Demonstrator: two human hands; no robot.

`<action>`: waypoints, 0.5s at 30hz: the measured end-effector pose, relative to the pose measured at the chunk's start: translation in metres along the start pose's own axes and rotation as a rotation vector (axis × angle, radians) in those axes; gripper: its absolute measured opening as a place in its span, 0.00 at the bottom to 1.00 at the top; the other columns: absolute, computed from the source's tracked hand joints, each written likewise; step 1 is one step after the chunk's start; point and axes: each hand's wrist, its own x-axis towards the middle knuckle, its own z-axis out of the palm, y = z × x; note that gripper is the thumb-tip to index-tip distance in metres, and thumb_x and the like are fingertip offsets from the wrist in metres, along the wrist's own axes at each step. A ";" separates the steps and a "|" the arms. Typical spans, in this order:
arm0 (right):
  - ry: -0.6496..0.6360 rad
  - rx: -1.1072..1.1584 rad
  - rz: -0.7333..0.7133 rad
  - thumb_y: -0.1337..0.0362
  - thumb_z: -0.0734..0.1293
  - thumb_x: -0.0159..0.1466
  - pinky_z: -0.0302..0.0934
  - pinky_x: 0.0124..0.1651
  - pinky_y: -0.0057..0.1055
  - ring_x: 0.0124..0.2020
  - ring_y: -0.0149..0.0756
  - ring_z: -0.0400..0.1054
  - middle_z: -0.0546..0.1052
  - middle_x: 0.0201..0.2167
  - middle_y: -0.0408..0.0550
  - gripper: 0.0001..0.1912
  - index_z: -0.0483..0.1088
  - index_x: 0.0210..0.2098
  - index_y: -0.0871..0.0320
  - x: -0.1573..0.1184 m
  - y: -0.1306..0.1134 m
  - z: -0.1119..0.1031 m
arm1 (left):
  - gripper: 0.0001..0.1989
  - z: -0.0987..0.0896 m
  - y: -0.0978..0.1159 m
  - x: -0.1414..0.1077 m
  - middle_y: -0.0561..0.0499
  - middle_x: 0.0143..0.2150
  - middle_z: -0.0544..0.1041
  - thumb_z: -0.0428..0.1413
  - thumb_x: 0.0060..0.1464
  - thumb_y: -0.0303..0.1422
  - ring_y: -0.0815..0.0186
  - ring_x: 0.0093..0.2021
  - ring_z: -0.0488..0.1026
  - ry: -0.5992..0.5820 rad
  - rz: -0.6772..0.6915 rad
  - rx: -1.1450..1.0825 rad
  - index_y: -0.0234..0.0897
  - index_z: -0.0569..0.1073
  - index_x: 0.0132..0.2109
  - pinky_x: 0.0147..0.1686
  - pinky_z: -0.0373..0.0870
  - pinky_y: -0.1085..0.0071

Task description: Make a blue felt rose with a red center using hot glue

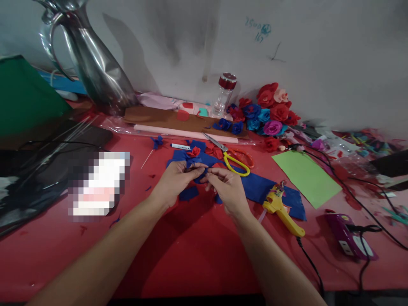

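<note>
Between both hands' fingers (202, 170) lies a small blue piece (200, 175).

Glue gun (279, 208) right of hands (174, 180)

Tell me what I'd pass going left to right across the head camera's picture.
Shiny silver metal pitcher → blue paper flower on a thin stick → white marker pen → metal scissors with a yellow handle loop → yellow plastic glue gun → purple boxy device.

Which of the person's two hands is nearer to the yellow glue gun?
Right. The right hand is a little to the left of the glue gun; the left hand lies farther left, beyond the right.
</note>
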 end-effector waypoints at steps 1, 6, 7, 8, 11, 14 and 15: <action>-0.002 -0.003 0.001 0.61 0.69 0.50 0.58 0.22 0.25 0.17 0.27 0.64 0.79 0.21 0.45 0.08 0.75 0.26 0.59 0.000 0.000 0.000 | 0.10 0.000 0.000 0.000 0.48 0.34 0.81 0.68 0.39 0.36 0.62 0.36 0.75 -0.002 -0.001 -0.003 0.36 0.79 0.30 0.38 0.71 0.67; 0.007 -0.012 0.005 0.61 0.68 0.49 0.57 0.21 0.25 0.17 0.28 0.64 0.79 0.21 0.44 0.07 0.75 0.26 0.58 0.000 0.000 0.000 | 0.10 -0.001 -0.001 0.001 0.49 0.34 0.81 0.68 0.39 0.36 0.62 0.36 0.75 -0.016 0.002 -0.002 0.37 0.80 0.31 0.39 0.71 0.66; 0.009 -0.013 0.005 0.61 0.68 0.49 0.57 0.21 0.25 0.17 0.28 0.65 0.79 0.21 0.45 0.07 0.75 0.26 0.58 0.000 0.000 0.000 | 0.10 -0.001 -0.001 0.001 0.49 0.33 0.81 0.68 0.39 0.36 0.62 0.36 0.75 -0.014 0.003 -0.003 0.37 0.79 0.30 0.39 0.71 0.65; 0.008 -0.013 0.004 0.61 0.68 0.49 0.57 0.21 0.25 0.17 0.28 0.65 0.79 0.21 0.44 0.07 0.75 0.26 0.58 0.000 0.000 0.000 | 0.10 -0.001 -0.001 0.001 0.49 0.33 0.81 0.68 0.39 0.36 0.62 0.36 0.75 -0.013 0.004 -0.004 0.37 0.79 0.30 0.39 0.71 0.65; 0.007 -0.014 -0.002 0.60 0.68 0.50 0.57 0.21 0.25 0.16 0.27 0.64 0.79 0.20 0.44 0.08 0.74 0.26 0.58 0.000 -0.001 0.001 | 0.10 -0.001 0.000 0.001 0.49 0.33 0.81 0.68 0.39 0.36 0.62 0.36 0.75 -0.022 0.003 0.004 0.37 0.80 0.30 0.39 0.71 0.65; 0.006 -0.015 -0.014 0.59 0.68 0.50 0.57 0.21 0.24 0.16 0.27 0.64 0.78 0.20 0.44 0.09 0.74 0.25 0.58 0.000 -0.001 0.000 | 0.10 0.000 0.001 0.000 0.49 0.34 0.81 0.67 0.39 0.36 0.62 0.36 0.75 -0.022 0.010 0.019 0.36 0.80 0.31 0.39 0.71 0.66; 0.006 -0.018 -0.014 0.59 0.68 0.50 0.57 0.21 0.24 0.16 0.27 0.64 0.78 0.20 0.44 0.09 0.74 0.25 0.58 0.000 -0.001 0.000 | 0.11 0.000 0.001 -0.001 0.49 0.34 0.81 0.67 0.39 0.36 0.62 0.36 0.75 -0.020 0.010 0.022 0.36 0.80 0.31 0.38 0.71 0.66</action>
